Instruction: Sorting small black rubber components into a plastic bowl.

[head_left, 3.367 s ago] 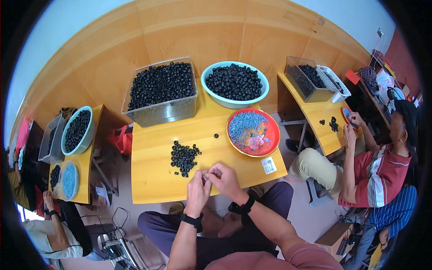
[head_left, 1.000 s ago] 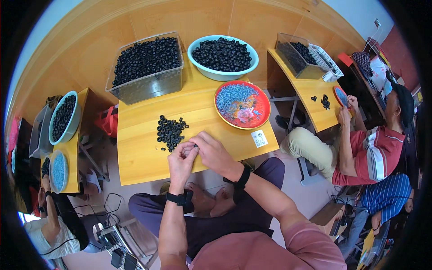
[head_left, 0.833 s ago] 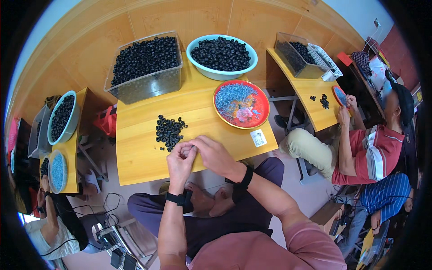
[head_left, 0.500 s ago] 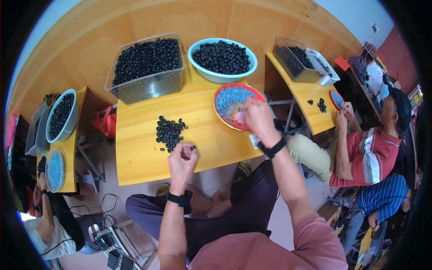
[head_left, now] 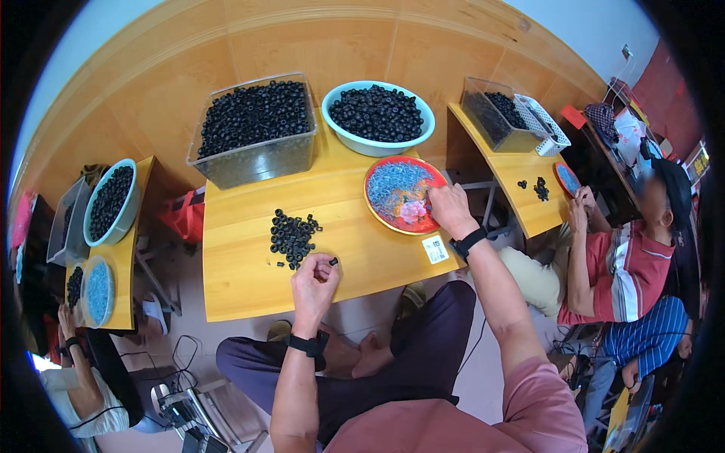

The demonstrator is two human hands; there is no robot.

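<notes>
Between the thumb and fingers of my left hand [head_left: 314, 287] is a small black ring-shaped piece [head_left: 333, 261], held over the front of the table. Just beyond that hand lies a loose pile of similar black pieces [head_left: 292, 235]. My right hand [head_left: 451, 209] is at the right rim of a round red tray [head_left: 432, 220] with a flower print. Its fingers are pinched together; whatever is in them is too small to make out. A heap of thin, silvery-blue bits [head_left: 396, 183] covers the far left part of the tray.
A clear plastic bin [head_left: 260, 171] and a pale blue basin [head_left: 379, 146], both full of black pieces, stand at the table's back. A white label [head_left: 436, 249] sits near the right edge. Co-workers sit at side tables, one in a red striped shirt [head_left: 615, 264].
My right hand has shifted from over the tray's inside to its right rim, uncovering the flower print and the label. The left hand still holds the black piece. The whole view has shifted slightly.
</notes>
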